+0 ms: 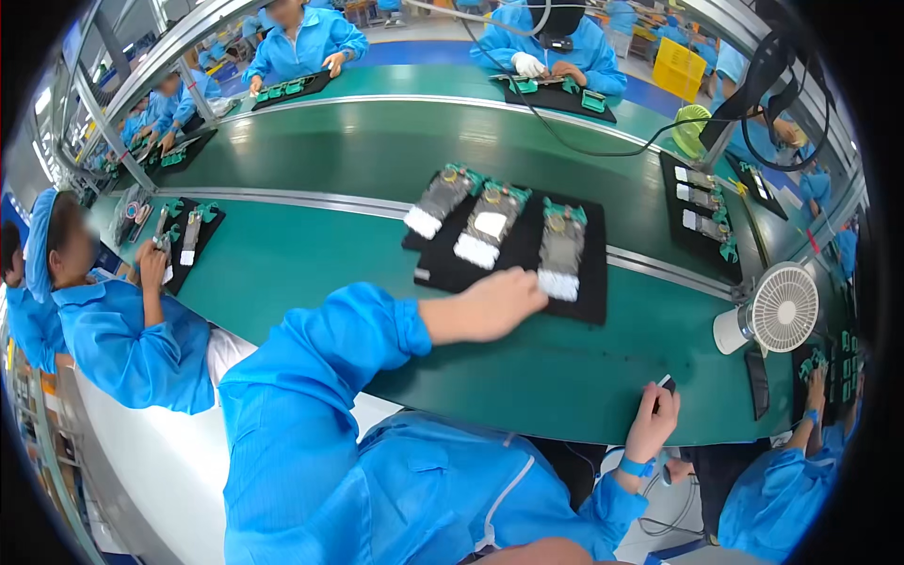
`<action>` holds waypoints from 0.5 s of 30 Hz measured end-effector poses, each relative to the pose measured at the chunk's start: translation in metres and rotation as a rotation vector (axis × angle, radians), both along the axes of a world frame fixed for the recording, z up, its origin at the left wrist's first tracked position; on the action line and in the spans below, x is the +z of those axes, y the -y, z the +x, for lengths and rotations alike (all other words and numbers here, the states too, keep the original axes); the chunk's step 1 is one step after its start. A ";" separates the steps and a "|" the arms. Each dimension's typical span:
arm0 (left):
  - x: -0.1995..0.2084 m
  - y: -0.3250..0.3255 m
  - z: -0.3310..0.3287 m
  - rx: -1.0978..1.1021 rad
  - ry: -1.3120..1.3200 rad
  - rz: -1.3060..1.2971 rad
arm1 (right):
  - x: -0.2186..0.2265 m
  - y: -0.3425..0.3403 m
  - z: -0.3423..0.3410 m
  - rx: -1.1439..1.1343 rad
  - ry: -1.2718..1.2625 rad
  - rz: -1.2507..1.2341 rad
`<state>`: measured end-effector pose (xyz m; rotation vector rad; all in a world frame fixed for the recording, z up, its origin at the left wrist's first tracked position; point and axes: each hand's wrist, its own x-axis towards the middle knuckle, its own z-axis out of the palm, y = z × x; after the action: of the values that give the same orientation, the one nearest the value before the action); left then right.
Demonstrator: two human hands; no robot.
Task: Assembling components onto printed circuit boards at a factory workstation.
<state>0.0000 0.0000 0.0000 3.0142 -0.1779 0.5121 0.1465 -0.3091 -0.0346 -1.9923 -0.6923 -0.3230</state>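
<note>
Lying side by side on black matting [591,273], three grey assemblies [562,247] occupy the far half of a green bench [527,377]; work on them appears partly done, since the middle one bears a white patch [490,224] while the flanking two show none; whether that patch marks a finished step or one outstanding cannot be told. Each assembly is a long, flat body, dull and mottled, with an angular green board [508,192] at its far end and a crinkled, film-like white end [559,285] nearer the person; a gold-toned ring sits near the boards. The left hand [494,306] reaches over the near edge of the matting, fingers curved beside the right assembly's white end; blur prevents telling whether they touch or grip anything. The right hand [652,422], at the bench's near edge, is closed around a small dark piece [668,384] with a pale edge; this piece is not set on any assembly. Farther out: a smooth metal rail [358,202] borders a glossy green belt [358,141]; to the right stands a round white fan [784,308] with a radial grille.
</note>
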 end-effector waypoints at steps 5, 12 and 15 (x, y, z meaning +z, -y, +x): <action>-0.019 -0.055 0.040 0.346 0.074 0.076 | -0.006 0.028 0.019 -0.007 -0.039 -0.041; -0.050 -0.118 0.090 0.707 0.210 0.178 | -0.023 0.041 0.039 0.009 0.003 -0.047; -0.083 -0.106 0.112 0.854 0.305 0.154 | -0.054 0.065 0.055 0.015 0.033 -0.048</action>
<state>0.1116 0.1057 -0.0832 2.9996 1.1373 1.0406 0.2020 -0.3746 -0.0883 -2.0301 -0.7412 -0.3340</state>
